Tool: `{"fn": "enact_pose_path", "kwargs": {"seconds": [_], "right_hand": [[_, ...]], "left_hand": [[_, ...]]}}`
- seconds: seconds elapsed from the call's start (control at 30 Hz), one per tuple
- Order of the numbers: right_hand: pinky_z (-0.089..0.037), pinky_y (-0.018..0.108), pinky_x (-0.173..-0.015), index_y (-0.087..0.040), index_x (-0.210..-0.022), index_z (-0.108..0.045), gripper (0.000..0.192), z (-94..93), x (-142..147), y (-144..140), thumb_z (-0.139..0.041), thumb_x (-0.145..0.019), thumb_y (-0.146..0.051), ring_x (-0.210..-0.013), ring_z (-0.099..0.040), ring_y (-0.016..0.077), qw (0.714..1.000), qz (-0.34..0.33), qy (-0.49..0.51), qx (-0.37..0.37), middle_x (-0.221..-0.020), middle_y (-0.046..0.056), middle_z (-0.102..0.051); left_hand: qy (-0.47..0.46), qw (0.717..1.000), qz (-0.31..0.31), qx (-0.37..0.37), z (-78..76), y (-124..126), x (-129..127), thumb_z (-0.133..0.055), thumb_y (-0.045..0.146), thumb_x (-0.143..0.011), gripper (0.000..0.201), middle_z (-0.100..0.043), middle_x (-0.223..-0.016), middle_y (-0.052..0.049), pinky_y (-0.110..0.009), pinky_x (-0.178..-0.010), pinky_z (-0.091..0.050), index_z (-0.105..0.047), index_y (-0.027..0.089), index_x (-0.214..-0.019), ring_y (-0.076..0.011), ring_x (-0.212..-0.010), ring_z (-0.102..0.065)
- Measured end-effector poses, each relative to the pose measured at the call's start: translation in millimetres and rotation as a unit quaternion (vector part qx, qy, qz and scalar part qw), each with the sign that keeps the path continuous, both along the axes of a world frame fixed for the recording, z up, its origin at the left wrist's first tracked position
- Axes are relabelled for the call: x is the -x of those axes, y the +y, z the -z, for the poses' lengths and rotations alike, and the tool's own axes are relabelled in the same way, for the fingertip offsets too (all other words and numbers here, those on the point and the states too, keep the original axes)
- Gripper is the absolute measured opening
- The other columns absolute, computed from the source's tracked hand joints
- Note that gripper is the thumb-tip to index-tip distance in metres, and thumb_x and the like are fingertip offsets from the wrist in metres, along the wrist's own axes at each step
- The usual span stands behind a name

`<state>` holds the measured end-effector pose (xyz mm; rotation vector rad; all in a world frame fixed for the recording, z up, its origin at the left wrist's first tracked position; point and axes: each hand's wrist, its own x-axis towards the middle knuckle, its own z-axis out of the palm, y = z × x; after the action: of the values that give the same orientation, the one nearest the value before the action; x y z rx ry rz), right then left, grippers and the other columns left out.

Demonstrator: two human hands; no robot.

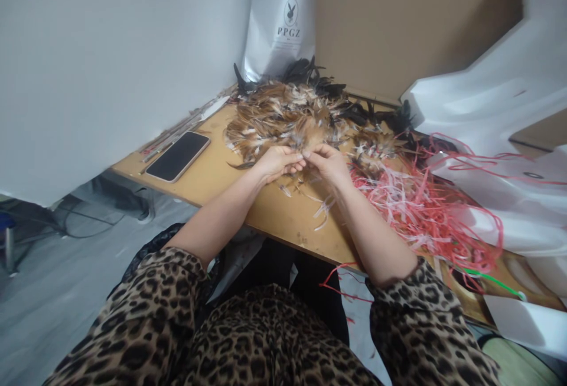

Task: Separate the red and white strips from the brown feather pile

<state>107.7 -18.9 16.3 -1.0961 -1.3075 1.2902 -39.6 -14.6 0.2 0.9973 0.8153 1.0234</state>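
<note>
My left hand (283,163) and my right hand (326,163) meet fingertip to fingertip over the front of a feather pile (274,114). Thumb and forefinger are pinched together on each hand. What lies in the pinch is too small to make out against the brown and white feathers right behind it. Black feathers (305,73) stick up along the back of the pile. Below my hands, a few loose feathers (286,190) and thin white strips (325,206) lie on the wooden table (283,221).
A phone (178,156) lies on the table's left side. To the right spreads a tangle of red and pink strips (416,203), beside white moulded pieces (491,97). A silver bag (279,20) stands behind the feathers. A green strip (496,283) is at the lower right.
</note>
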Motion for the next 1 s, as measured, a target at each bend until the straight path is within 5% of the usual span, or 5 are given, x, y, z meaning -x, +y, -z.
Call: {"fn": "enact_pose_path", "kwargs": {"seconds": [0.17, 0.5, 1.0], "right_hand": [[-0.038, 0.022, -0.054, -0.016, -0.061, -0.057, 0.032, -0.6, 0.1, 0.8, -0.075, -0.052, -0.041, -0.053, -0.047, 0.0073, 0.999, 0.013, -0.013, -0.038, -0.057, -0.002, -0.057], [-0.026, 0.020, -0.044, -0.017, -0.059, -0.049, 0.038, 3.6, -0.9, 3.6, -0.078, -0.047, -0.040, -0.043, -0.037, 0.0052, 0.996, -0.036, 0.045, 0.061, -0.047, -0.007, -0.046], [-0.028, 0.022, -0.046, -0.014, -0.049, -0.052, 0.034, -3.6, -5.4, 4.5, -0.068, -0.060, -0.042, -0.047, -0.037, 0.0067, 0.972, 0.011, -0.206, -0.111, -0.047, -0.003, -0.045]], "left_hand": [[0.040, 0.999, 0.003, -0.025, -0.2, -1.7, -3.4, -0.065, 0.015, -0.072, 0.011, -0.064, -0.063, -0.006, -0.015, -0.048, -0.044, -0.063, 0.004, -0.069, -0.0054, -0.050, -0.058], [0.075, 0.995, 0.049, -0.053, 0.4, -2.7, 0.0, -0.066, 0.021, -0.073, 0.017, -0.061, -0.053, -0.005, -0.014, -0.046, -0.042, -0.062, 0.005, -0.065, -0.0046, -0.044, -0.054], [0.123, 0.989, 0.056, -0.058, 2.3, -4.2, -3.8, -0.061, 0.015, -0.075, 0.012, -0.068, -0.074, -0.012, -0.018, -0.052, -0.048, -0.065, 0.004, -0.075, -0.0114, -0.058, -0.064]]}}
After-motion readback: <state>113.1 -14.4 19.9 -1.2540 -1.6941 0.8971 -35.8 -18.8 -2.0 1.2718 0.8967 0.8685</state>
